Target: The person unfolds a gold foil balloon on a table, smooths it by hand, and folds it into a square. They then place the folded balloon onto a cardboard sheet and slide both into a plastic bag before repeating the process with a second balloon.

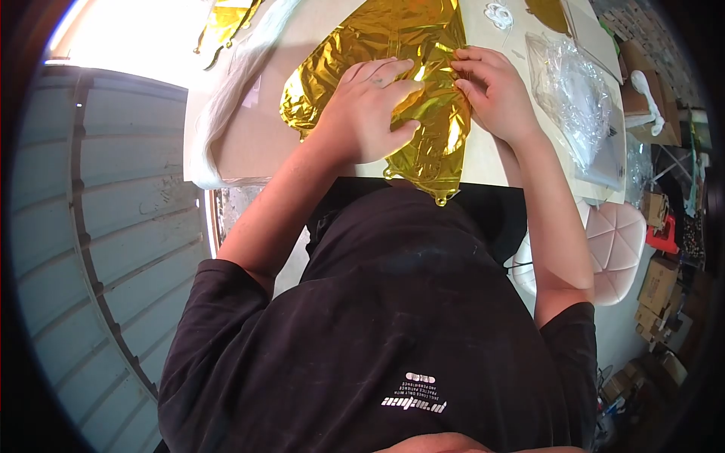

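Note:
A flat, crinkled gold foil balloon [377, 34] lies on the pale table, with its narrow tabbed end hanging over the near edge. Across its middle rests my left hand [370, 109], fingers spread and thumb apart, pressing on the foil. At the balloon's right edge, my right hand [495, 90] has its fingers and thumb closed on the foil. The fingertips of this hand partly cover that edge.
A long bundle of white strands [215, 124] runs down the table's left side. Clear plastic bags [578, 106] lie at the right, below a small coil of white string [498, 15]. Another gold foil piece [226, 23] is at the far left. A padded stool [615, 249] stands right of me.

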Motion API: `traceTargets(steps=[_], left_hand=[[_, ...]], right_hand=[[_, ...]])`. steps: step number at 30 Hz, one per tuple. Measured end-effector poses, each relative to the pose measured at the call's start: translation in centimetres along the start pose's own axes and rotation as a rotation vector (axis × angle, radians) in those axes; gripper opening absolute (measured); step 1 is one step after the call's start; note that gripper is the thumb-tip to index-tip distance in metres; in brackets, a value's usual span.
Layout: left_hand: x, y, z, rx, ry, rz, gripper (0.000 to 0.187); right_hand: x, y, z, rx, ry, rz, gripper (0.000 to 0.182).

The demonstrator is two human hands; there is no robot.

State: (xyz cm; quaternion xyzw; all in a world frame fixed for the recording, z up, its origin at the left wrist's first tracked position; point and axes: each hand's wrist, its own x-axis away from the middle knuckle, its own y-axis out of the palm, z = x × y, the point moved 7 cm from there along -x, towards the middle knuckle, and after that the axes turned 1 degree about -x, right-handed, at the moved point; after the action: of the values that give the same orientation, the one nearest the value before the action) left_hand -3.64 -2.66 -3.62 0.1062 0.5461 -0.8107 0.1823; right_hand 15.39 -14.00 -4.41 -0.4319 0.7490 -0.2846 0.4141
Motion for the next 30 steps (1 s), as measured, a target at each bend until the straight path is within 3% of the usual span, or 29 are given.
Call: traceTargets(steps=[5,10,12,14,15,17,18,20,22,24,28,30], left_hand=[[-0.1,-0.5,0.3,0.026,0.0,0.059,0.052],[0.5,-4.2,-1.5,0.131,-0.088,0.353,0.037],[0.6,-6.8,-2.4,0.061,-0.137,0.374,0.034],[1.5,-8.6,-4.1,0.0,-0.325,0.351,0.034],[2.1,-8.9,-5.0,-0.005,-0.324,0.353,0.034],[3.7,-8.8,-7.8,-0.317,-0.567,0.281,0.036],[4.1,-8.8,-8.0,-0.322,-0.568,0.283,0.036],[4.7,-7.5,-8.8,-0.395,-0.671,0.027,0.039],[4.4,-7.9,-8.5,-0.415,-0.67,0.055,0.041],[4.1,-7.5,-10.0,-0.184,-0.871,-0.122,0.047],[3.5,-6.8,-11.4,-0.076,-0.909,-0.271,0.041],[2.5,-7.5,-10.1,-0.214,-0.705,-0.145,0.036]], right_hand=[[0.1,0.0,-0.6,0.025,-0.037,0.017,0.025],[0.0,-0.1,-1.0,0.068,-0.048,0.029,0.025],[0.0,0.0,-0.9,0.062,-0.05,0.028,0.025],[0.0,0.0,-0.9,0.058,-0.053,0.026,0.024],[0.1,0.0,-1.0,0.063,-0.054,0.03,0.024],[0.1,-0.1,-1.1,0.065,-0.058,0.038,0.024],[0.0,-0.1,-1.1,0.065,-0.053,0.034,0.024],[-0.1,-0.1,-1.1,0.062,-0.049,0.029,0.025],[0.0,-0.1,-1.1,0.076,-0.038,0.02,0.025],[0.0,-0.1,-1.2,0.073,-0.041,0.026,0.024],[0.1,-0.2,-1.1,0.068,-0.051,0.041,0.023],[0.1,-0.2,-1.1,0.07,-0.052,0.044,0.023]])
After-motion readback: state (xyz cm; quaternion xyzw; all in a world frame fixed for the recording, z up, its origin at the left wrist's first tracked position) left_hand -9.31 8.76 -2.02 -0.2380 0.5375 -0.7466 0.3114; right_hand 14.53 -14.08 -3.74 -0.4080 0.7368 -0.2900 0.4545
